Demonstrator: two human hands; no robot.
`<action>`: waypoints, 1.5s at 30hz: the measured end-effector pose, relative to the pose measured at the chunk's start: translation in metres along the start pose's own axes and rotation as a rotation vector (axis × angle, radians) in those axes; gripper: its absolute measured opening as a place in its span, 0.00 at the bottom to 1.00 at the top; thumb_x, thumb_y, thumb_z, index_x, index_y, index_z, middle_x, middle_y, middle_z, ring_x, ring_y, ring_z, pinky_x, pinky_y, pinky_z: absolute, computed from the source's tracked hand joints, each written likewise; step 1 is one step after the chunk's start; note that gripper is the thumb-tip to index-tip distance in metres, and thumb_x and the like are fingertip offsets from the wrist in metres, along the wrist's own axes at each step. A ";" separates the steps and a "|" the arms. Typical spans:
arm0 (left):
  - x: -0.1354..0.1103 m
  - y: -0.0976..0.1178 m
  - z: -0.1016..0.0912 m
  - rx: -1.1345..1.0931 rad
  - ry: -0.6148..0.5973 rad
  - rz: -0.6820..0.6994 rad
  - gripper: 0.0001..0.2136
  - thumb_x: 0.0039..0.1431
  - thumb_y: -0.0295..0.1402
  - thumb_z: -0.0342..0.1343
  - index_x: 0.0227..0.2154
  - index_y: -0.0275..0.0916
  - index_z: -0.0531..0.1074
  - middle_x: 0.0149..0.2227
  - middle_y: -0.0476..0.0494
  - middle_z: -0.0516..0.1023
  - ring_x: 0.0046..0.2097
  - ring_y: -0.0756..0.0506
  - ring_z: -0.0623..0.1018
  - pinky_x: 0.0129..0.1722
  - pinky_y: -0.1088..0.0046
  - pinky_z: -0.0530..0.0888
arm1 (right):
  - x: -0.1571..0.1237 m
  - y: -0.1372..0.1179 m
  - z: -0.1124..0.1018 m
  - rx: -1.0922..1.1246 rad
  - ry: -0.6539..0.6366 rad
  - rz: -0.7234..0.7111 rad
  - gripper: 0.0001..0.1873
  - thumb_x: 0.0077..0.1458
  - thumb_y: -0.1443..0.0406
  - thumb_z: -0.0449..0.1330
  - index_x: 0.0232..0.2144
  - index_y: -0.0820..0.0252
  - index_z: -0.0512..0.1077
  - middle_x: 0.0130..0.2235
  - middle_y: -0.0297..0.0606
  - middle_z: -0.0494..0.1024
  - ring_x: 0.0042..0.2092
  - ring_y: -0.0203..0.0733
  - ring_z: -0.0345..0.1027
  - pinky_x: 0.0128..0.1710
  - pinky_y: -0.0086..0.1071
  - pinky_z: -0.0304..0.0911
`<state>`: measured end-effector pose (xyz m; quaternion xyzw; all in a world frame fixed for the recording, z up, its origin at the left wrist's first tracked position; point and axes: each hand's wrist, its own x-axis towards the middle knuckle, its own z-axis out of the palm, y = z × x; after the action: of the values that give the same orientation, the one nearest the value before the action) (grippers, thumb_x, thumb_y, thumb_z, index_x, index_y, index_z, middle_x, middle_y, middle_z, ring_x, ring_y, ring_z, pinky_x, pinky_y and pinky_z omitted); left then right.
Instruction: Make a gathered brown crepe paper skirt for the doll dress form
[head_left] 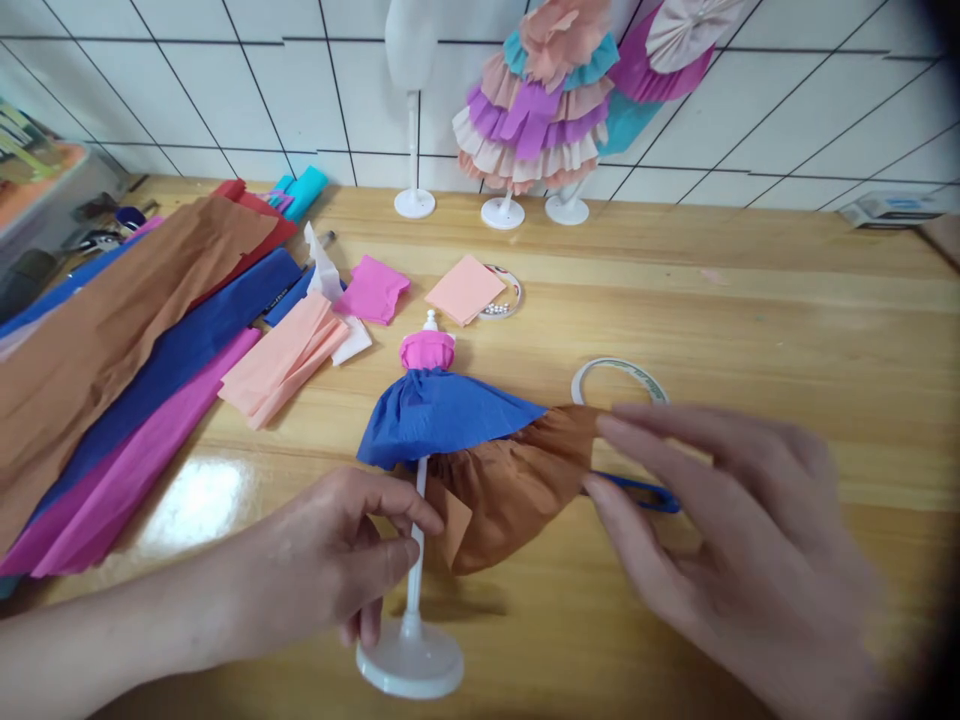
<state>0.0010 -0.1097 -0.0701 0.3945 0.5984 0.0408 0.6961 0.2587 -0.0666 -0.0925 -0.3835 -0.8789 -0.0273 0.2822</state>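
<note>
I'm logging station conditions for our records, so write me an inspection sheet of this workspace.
Surface: wooden tabletop, bright glare patch at left.
Job's things: white stand bearing a pink band, blue paper and gathered brown paper.
Clutter: paper sheets piled at left; folded peach paper and a pink piece nearby; tape ring and a partly hidden blue loop to the right.
Grip: left hand at the stand's pole, hold unclear; right hand at the brown paper's outer edge, thumb and fingers apart.
Cables: nothing seen.
Surroundings: tiled wall behind; before it, a bare stand and two dressed stands.
</note>
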 end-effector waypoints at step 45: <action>0.007 -0.003 0.000 -0.016 -0.029 0.041 0.14 0.56 0.44 0.53 0.35 0.38 0.65 0.14 0.55 0.67 0.16 0.52 0.69 0.16 0.82 0.65 | 0.003 -0.003 -0.006 -0.013 -0.021 -0.113 0.22 0.55 0.73 0.56 0.53 0.59 0.67 0.48 0.48 0.76 0.44 0.50 0.72 0.43 0.42 0.69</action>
<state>0.0022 -0.1081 -0.0777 0.4018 0.5796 0.0541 0.7069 0.2580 -0.0682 -0.0853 -0.3356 -0.9018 -0.0450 0.2684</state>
